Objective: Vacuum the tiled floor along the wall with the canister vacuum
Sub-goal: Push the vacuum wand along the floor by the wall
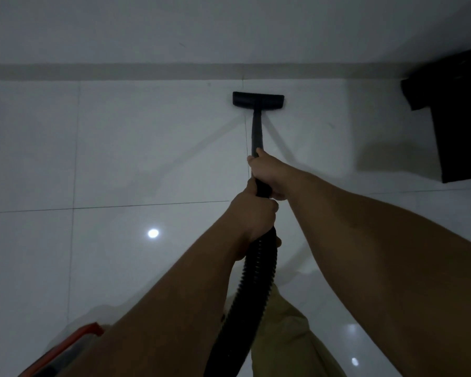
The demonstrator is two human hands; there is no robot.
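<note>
A black floor nozzle (pixel 258 99) rests flat on the glossy white tiled floor (pixel 147 148), a short gap from the grey skirting (pixel 120 71) at the foot of the wall. Its black wand (pixel 257 131) runs back toward me. My right hand (pixel 269 172) grips the wand, further forward. Just behind it, my left hand (pixel 252 216) holds the handle end where the ribbed black hose (pixel 248 289) starts. The hose drops down past my leg. An orange and dark canister (pixel 65 349) shows partly at the bottom left, behind my left forearm.
A black piece of furniture (pixel 460 126) stands against the wall at the right, close to the nozzle's side. Ceiling lights reflect off the tiles. My trouser leg (pixel 288 336) is at the bottom centre. Open floor extends to the left along the wall.
</note>
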